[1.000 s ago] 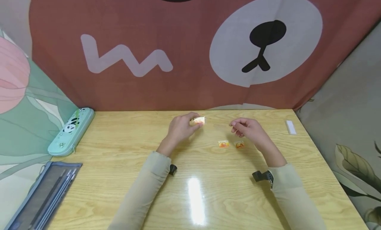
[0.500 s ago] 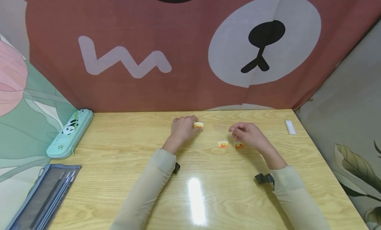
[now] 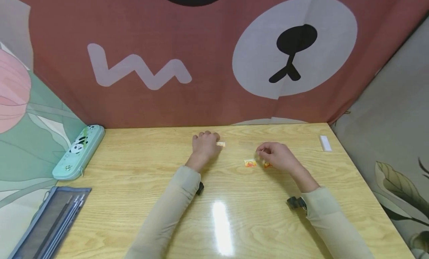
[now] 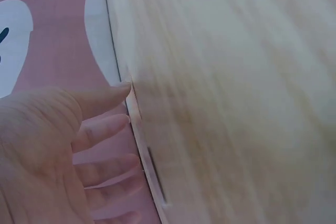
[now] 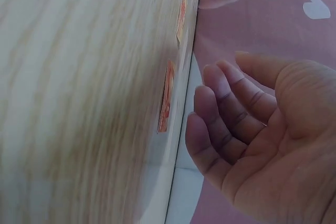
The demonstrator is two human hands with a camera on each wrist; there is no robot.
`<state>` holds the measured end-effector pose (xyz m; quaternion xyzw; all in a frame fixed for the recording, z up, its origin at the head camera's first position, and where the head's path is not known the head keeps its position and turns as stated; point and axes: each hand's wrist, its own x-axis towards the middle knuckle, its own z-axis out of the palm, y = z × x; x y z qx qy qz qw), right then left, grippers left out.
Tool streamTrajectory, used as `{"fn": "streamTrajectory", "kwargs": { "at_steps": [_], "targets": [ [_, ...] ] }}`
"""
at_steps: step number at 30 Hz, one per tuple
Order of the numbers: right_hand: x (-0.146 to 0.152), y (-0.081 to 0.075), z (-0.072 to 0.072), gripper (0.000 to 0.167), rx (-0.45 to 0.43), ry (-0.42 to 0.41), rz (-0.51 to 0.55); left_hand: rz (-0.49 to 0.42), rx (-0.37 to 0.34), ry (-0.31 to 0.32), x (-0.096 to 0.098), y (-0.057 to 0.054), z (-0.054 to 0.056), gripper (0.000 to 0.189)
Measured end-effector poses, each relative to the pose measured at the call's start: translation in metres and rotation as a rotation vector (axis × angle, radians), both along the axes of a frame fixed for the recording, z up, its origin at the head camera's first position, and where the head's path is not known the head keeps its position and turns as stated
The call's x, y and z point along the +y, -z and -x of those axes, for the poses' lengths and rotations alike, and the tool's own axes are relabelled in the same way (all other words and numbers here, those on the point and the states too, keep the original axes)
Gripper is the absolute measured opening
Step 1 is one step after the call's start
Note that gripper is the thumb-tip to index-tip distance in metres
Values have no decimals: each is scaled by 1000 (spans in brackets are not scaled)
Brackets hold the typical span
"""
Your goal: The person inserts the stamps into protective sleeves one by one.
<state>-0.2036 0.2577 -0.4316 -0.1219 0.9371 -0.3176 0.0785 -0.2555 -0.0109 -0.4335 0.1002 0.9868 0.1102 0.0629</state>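
Observation:
My left hand (image 3: 205, 145) is at the back middle of the table and pinches a small white and orange card (image 3: 221, 144) by its edges, thumb on the near side. In the left wrist view the thumb (image 4: 105, 99) and forefinger meet the card's thin edge low over the wood. My right hand (image 3: 276, 154) hovers to the right with loosely curled fingers (image 5: 207, 114); nothing shows between them. Just below it lie two small yellow and orange cards, the left card (image 3: 250, 163) in plain sight and the right card (image 3: 267, 164) partly hidden by the hand.
A white block (image 3: 325, 143) lies at the back right. On the left are a mint panda pencil case (image 3: 79, 152) and a blue mesh pouch (image 3: 50, 221) with pencils inside. A printed cloth (image 3: 151, 106) hangs along the table's back edge.
My left hand has come down towards me with its card, which now sits lower and shows less. My right hand has shifted slightly nearer and covers more of the right card.

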Motion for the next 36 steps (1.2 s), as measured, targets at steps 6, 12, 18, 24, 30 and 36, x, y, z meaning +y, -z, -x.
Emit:
{"fn": "streamTrajectory", "kwargs": {
  "at_steps": [6,12,18,24,30,36],
  "targets": [
    [1,3,0,22,1,-7,-43,-39,6,45,7,-5,4,66],
    [1,4,0,36,50,-62,-115,-114,-4,93,16,-4,7,73],
    [0,3,1,38,103,-125,-181,-128,14,151,25,-2,9,64],
    [-6,1,3,37,102,-172,-216,-80,6,183,32,0,10,58],
    [-9,2,3,29,109,-187,-241,-88,-28,190,42,6,10,57],
    [-11,4,2,26,115,-191,-252,-62,-31,194,49,10,12,56]
  ]
}}
